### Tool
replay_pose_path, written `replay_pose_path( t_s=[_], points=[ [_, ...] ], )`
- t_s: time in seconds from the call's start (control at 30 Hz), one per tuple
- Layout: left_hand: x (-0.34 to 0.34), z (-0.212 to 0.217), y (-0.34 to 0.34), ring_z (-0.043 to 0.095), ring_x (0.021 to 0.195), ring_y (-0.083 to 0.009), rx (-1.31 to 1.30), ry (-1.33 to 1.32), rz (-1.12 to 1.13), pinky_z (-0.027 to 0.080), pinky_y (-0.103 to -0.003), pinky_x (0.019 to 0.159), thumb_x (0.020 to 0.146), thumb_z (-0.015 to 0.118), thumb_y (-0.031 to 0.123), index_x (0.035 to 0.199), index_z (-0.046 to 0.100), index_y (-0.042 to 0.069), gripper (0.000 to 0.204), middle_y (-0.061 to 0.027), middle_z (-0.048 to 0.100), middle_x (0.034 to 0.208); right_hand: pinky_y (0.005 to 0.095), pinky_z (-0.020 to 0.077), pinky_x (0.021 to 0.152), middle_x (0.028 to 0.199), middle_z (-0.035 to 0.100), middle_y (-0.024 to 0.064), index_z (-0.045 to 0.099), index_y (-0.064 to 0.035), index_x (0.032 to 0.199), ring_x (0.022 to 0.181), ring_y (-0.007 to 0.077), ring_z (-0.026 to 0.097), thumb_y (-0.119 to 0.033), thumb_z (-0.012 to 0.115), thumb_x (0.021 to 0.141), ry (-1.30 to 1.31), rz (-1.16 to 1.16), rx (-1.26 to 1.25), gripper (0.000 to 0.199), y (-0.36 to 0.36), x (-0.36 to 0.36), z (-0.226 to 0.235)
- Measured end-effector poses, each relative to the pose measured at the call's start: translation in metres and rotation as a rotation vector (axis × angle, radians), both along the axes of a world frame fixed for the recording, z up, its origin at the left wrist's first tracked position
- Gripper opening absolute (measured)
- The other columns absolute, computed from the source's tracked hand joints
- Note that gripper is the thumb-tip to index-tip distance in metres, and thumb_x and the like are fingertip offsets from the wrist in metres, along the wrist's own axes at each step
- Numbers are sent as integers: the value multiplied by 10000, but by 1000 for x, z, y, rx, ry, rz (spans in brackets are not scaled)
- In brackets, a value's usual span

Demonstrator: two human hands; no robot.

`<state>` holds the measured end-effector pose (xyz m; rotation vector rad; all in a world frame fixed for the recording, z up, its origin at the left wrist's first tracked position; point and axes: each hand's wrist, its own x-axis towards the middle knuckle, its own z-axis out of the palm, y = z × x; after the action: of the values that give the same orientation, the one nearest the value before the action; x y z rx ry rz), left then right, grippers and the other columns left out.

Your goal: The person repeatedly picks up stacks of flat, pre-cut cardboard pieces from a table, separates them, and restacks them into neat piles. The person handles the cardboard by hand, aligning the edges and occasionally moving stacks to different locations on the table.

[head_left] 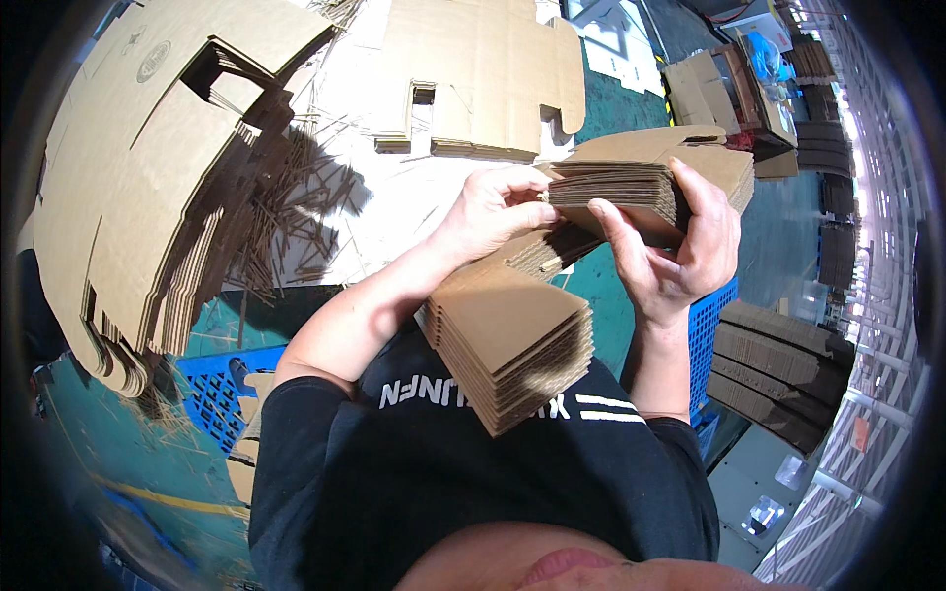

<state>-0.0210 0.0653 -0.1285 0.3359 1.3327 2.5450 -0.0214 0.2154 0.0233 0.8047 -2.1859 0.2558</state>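
I am holding a thick bundle of flat brown cardboard pieces (591,227) up in front of my chest. My right hand (680,246) is gripping its far end tight, thumb on the near face and fingers over the top. My left hand (493,209) is pinching the edges of the sheets. Big piles of cut cardboard (138,187) are lying on the white table (365,197) behind, with thin scraps all around
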Motion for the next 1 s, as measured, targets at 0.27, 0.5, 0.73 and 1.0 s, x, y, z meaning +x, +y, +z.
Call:
replay_pose_path(
  t_s=[0.27,0.5,0.73,1.0],
  points=[
    [-15,-17,-4,557,645,-59,125,-46,-66,461,-192,598,885,603,56,903,638,6,64,-28,636,758,304,472,687,869,664,72,620,-42,1030,752,205,633,-342,868,594,-26,22,5,584,-5,-6,2],
    [-17,-11,4,557,638,-66,109,-89,125,452,-195,570,897,578,79,907,612,12,76,-27,613,739,308,492,702,907,654,98,615,-28,1053,793,219,623,-315,891,576,-53,52,27,621,-4,-12,1],
    [-19,-9,6,573,626,-99,136,-260,133,457,-218,564,880,585,66,872,611,14,59,-43,615,725,330,482,666,808,642,102,617,-27,1004,730,233,622,-412,852,612,-53,172,69,598,8,-14,2],
    [-21,-41,-8,555,693,-96,94,-477,415,457,-217,623,871,605,51,906,591,22,48,-39,586,799,346,482,669,799,634,98,612,-39,993,716,236,617,-442,820,650,-50,162,65,569,17,1,1]
  ],
)
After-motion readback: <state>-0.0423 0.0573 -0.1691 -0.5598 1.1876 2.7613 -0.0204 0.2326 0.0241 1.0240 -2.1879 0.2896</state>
